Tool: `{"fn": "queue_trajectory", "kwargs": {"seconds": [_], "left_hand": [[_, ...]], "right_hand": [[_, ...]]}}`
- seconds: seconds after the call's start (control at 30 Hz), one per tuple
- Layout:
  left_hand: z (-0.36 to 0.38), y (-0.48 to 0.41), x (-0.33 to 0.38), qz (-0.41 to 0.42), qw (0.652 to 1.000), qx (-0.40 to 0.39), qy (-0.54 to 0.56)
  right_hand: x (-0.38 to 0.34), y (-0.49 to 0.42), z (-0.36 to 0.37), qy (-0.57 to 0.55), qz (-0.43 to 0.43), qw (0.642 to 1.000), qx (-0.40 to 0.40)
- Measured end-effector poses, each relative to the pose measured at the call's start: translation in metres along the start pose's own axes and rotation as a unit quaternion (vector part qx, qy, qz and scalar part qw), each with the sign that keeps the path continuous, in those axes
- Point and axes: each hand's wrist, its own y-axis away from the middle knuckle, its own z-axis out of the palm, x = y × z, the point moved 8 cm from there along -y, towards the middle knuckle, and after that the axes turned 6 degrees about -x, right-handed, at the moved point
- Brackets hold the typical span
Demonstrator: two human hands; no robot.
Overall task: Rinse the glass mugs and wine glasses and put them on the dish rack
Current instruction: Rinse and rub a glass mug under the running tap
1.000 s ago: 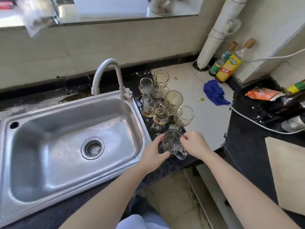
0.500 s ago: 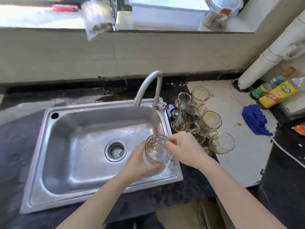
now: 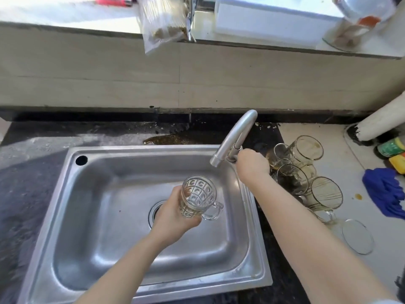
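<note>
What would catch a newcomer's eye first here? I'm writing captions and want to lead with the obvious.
First, the patterned glass mug held by the left hand over the steel sink, near the drain. Next, the right hand at the base of the curved faucet; no water is visibly running. Then the cluster of stained glasses crowding the counter right of the sink, with a blue cloth further right.

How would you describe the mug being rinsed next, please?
Find the steel sink. Above its drain, the left hand holds a clear glass mug with a grid pattern. Unlike the stained glasses on the counter, it is held in the air.
</note>
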Motion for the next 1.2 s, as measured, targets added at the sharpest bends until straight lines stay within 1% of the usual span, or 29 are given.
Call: {"fn": "queue_trajectory", "kwargs": {"seconds": [0.1,0.27,0.5,0.67,0.83,0.9,0.93,0.97,1.0,1.03,1.07,1.1,1.13,1.17,1.2], "left_hand": [[0.000,-0.008,0.004,-0.005,1.000,0.001,0.003],[0.001,-0.014,0.009,-0.022,1.000,0.002,0.000],[0.003,-0.014,0.017,-0.030,1.000,-0.001,-0.010],[0.003,-0.013,0.017,-0.030,1.000,0.011,-0.001],[0.004,-0.012,0.015,-0.027,0.999,0.010,0.012],[0.003,-0.012,0.014,-0.026,0.999,0.009,0.020],[0.003,-0.011,0.014,-0.027,0.999,0.009,0.027],[0.002,-0.012,0.013,-0.028,0.999,0.009,0.037],[0.002,-0.012,0.012,-0.029,0.998,0.007,0.046],[0.002,-0.013,0.010,-0.030,0.998,0.002,0.057],[0.003,-0.014,0.009,-0.028,0.997,-0.005,0.069],[0.003,-0.014,0.010,-0.025,0.996,-0.013,0.081],[0.005,-0.014,0.011,-0.021,0.995,-0.025,0.094],[0.006,-0.015,0.013,-0.017,0.994,-0.037,0.105],[0.008,-0.015,0.013,-0.014,0.992,-0.047,0.114]], "right_hand": [[-0.001,-0.011,0.003,0.065,-0.008,0.998,0.008],[-0.008,-0.009,0.005,0.116,-0.037,0.992,0.028],[-0.020,-0.006,0.010,0.144,-0.088,0.985,0.018],[-0.025,-0.006,0.016,0.184,-0.106,0.977,0.009],[-0.029,-0.001,0.013,0.183,-0.116,0.976,0.003],[-0.028,0.006,0.001,0.145,-0.107,0.983,0.017],[-0.027,0.011,-0.008,0.101,-0.105,0.989,0.035],[-0.027,0.017,-0.015,0.037,-0.114,0.992,0.048],[-0.026,0.024,-0.019,-0.053,-0.129,0.989,0.044],[-0.027,0.032,-0.017,-0.162,-0.142,0.976,0.014],[-0.030,0.039,-0.011,-0.270,-0.149,0.951,-0.033],[-0.036,0.046,-0.005,-0.338,-0.156,0.925,-0.076],[-0.041,0.051,0.002,-0.355,-0.167,0.914,-0.105],[-0.045,0.055,0.007,-0.344,-0.179,0.914,-0.118],[-0.048,0.055,0.011,-0.328,-0.189,0.918,-0.114]]}}
